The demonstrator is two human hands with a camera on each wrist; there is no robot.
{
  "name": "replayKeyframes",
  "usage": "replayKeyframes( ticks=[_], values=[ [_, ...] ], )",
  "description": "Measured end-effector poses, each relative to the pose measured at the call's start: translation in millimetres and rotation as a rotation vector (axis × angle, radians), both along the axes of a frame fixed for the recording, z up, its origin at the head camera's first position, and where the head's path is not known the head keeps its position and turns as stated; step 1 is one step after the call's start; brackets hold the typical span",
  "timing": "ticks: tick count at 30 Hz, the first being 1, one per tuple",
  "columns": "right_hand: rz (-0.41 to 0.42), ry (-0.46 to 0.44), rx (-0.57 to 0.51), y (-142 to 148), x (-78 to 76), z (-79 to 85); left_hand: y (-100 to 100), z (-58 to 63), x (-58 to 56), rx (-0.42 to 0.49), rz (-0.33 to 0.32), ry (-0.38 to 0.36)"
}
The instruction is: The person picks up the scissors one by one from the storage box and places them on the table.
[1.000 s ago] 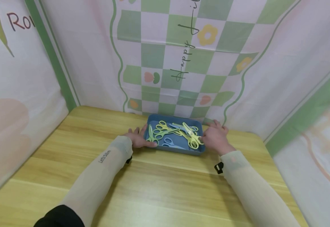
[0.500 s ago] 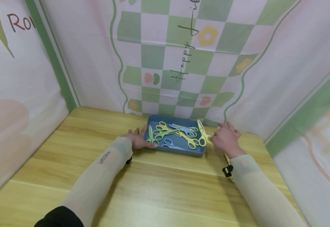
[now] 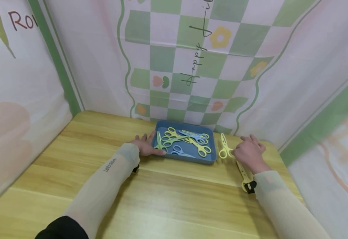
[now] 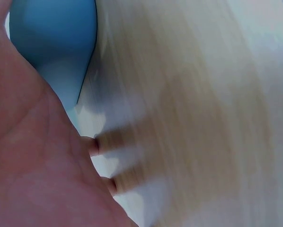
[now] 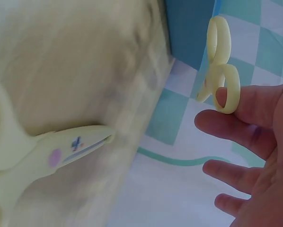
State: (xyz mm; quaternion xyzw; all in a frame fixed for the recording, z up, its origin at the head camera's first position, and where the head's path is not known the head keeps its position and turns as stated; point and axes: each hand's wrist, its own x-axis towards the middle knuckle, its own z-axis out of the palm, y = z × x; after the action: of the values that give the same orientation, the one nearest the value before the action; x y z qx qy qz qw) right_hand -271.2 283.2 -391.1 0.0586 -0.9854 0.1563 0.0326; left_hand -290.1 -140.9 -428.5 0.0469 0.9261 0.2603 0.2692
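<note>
My right hand [image 3: 250, 153] pinches a finger loop of pale yellow scissors [image 3: 225, 147] just right of the blue tray [image 3: 201, 160]. In the right wrist view, thumb and index finger hold one loop of these scissors [image 5: 222, 49]; the other fingers stand apart. Another pair of pale yellow scissors [image 3: 243, 174] lies on the table, partly hidden beneath my right hand and wrist. My left hand [image 3: 145, 146] rests against the tray's left end, fingers spread along its side and thumb at the front corner. Its palm [image 4: 42, 142] covers part of the left wrist view.
Inside the tray lie several scissors: green ones [image 3: 174, 141], yellow ones [image 3: 203, 151] and blue ones [image 3: 178, 150]. A patterned cloth [image 3: 186, 59] hangs behind the wooden table [image 3: 162, 199], close to the tray's back. Side cloths flank the table.
My right hand has moved right, carrying the yellow scissors out over the tray's right rim. More of the second yellow pair beneath the right wrist now shows. The left hand and tray stay put.
</note>
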Motion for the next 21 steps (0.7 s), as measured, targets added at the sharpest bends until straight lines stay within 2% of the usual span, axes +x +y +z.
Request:
replayKeyframes(
  ticks=[4, 9, 15, 21],
  values=[
    [-0.004, 0.006, -0.038, 4.0, 7.0, -3.1, -0.3, 0.0, 0.0, 0.001, 0.002, -0.005],
    [0.032, -0.040, 0.065, 3.9, 13.2, -6.8, -0.2, 2.4, 1.6, 0.008, 0.001, -0.003],
    [0.060, -0.044, 0.010, 7.5, 20.9, -16.7, 0.3, 1.4, 1.5, 0.005, 0.011, -0.009],
    [0.075, -0.079, 0.053, 5.9, 24.6, -19.8, -0.1, 1.7, 1.3, 0.004, 0.012, -0.018]
  ],
)
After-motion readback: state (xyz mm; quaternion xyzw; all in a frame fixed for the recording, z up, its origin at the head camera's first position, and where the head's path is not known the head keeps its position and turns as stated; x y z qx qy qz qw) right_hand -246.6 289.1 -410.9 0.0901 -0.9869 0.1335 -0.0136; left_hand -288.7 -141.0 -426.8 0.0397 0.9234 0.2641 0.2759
